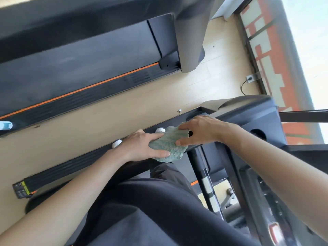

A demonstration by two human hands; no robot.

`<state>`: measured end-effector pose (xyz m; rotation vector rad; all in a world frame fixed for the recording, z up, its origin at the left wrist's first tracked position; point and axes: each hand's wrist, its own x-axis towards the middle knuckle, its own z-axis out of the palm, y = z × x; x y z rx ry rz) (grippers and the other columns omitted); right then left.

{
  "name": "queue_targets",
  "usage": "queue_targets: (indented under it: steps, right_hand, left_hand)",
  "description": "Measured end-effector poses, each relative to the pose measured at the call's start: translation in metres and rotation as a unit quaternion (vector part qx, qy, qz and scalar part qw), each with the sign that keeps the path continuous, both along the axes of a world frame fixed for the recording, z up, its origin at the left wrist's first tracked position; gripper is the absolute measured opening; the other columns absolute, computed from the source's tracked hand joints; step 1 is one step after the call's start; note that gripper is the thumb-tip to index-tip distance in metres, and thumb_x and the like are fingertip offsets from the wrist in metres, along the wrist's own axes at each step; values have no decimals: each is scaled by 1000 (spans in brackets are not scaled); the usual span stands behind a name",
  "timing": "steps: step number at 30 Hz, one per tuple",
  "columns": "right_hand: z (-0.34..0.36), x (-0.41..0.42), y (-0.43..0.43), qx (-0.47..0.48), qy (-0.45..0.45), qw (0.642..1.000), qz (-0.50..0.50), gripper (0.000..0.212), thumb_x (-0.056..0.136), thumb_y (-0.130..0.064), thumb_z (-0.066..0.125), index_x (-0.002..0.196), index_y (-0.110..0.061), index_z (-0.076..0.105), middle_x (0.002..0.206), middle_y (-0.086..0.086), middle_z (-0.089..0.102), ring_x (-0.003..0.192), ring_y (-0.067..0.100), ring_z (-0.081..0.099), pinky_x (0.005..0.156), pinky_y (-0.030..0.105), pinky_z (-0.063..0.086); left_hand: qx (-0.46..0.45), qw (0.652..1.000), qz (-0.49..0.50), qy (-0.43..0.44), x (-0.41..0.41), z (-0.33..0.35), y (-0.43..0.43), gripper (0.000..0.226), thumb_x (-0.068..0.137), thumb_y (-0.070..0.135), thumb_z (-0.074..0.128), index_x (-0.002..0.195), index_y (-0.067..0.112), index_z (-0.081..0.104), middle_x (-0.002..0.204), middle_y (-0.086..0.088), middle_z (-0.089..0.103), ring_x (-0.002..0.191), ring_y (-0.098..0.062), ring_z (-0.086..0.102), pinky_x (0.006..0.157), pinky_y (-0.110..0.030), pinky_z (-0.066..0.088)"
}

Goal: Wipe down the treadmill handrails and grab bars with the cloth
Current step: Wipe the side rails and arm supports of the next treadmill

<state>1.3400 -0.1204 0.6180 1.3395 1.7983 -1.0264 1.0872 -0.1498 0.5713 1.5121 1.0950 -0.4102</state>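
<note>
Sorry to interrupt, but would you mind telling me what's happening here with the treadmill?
A person standing on a treadmill holds a green cloth in both bare hands. The left hand grips its near side and the right hand pinches the far side, as if folding or bunching it. The cloth sits just above a dark handrail, but whether it touches the rail is unclear. A second treadmill stands alongside across a strip of wooden floor.

Both bare arms reach forward, left hand [142, 148] and right hand [198, 130] close together, fingers curled.
</note>
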Motion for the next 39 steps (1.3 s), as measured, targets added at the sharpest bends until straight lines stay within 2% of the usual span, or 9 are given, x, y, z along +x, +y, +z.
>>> queue_targets:
  steps: [4, 6, 9, 12, 20, 23, 26, 32, 39]
  right_hand:
    - [11, 42, 12, 15, -9, 1000, -13, 88, 70, -97, 21, 127, -42, 59, 118, -10, 69, 115, 20, 59, 102, 41, 42]
    - [19, 58, 17, 18, -24, 1000, -9, 87, 75, -93, 14, 125, -41, 61, 120, -9, 68, 118, 19, 57, 106, 41, 37]
    - [26, 75, 23, 35, -56, 998, -6, 96, 71, -92, 5, 129, -40, 62, 128, -9, 66, 126, 20, 53, 113, 43, 30]
    - [31, 95, 29, 51, -86, 995, -17, 100, 68, -93, 4, 130, -40, 63, 132, -9, 65, 131, 21, 49, 115, 45, 28]
    - [17, 130, 48, 63, -181, 981, -37, 85, 73, -83, 10, 109, -37, 71, 115, -7, 69, 119, 22, 49, 107, 47, 32]
    - [14, 119, 52, 40, -126, 990, -50, 53, 91, -66, 32, 104, -32, 70, 106, -7, 68, 111, 21, 50, 99, 43, 36]
    - [14, 106, 52, 2, -38, 993, -109, 32, 95, -52, 53, 119, -37, 69, 114, -8, 70, 105, 18, 60, 100, 39, 46]
    - [6, 71, 56, -91, -30, 994, -55, 45, 92, -67, 52, 129, -44, 63, 117, -17, 62, 110, 10, 55, 98, 30, 40]
    - [-10, 8, 56, -162, -1, 987, 13, 70, 73, -86, 57, 133, -49, 58, 136, -13, 59, 125, 16, 51, 112, 44, 36]
  left_hand:
    - [3, 998, -22, -51, 41, 0, 20, 91, 67, 90, 59, 148, 55, 39, 103, 9, 48, 115, -18, 46, 103, -37, 44]
    - [6, 996, -33, -77, 63, -4, 29, 97, 64, 93, 57, 150, 50, 41, 120, 4, 60, 124, -18, 50, 105, -39, 44]
    - [2, 993, -22, -114, 93, -7, 39, 106, 58, 92, 58, 150, 39, 47, 147, 11, 52, 135, -14, 47, 111, -37, 39]
    - [-16, 991, -9, -135, 121, -7, 49, 94, 70, 80, 69, 150, 38, 47, 146, 8, 53, 133, -15, 49, 108, -35, 41]
    - [-118, 975, 39, -186, 166, -25, 60, 108, 52, 91, 69, 147, 46, 47, 147, 11, 54, 135, -12, 50, 118, -39, 36]
    - [-136, 970, 40, -197, 154, -34, 59, 114, 49, 89, 75, 149, 41, 47, 147, 11, 54, 135, -8, 51, 119, -38, 37]
    - [-138, 970, 31, -196, 136, -36, 57, 112, 53, 80, 78, 151, 36, 45, 142, 13, 57, 129, -7, 54, 118, -35, 38]
    - [-149, 972, 34, -177, 95, -37, 47, 110, 55, 79, 73, 151, 32, 46, 142, 8, 56, 130, -11, 52, 118, -36, 37]
    - [-121, 982, 46, -136, 32, -21, 21, 102, 54, 80, 70, 147, 44, 46, 138, 16, 57, 124, -7, 54, 110, -30, 41]
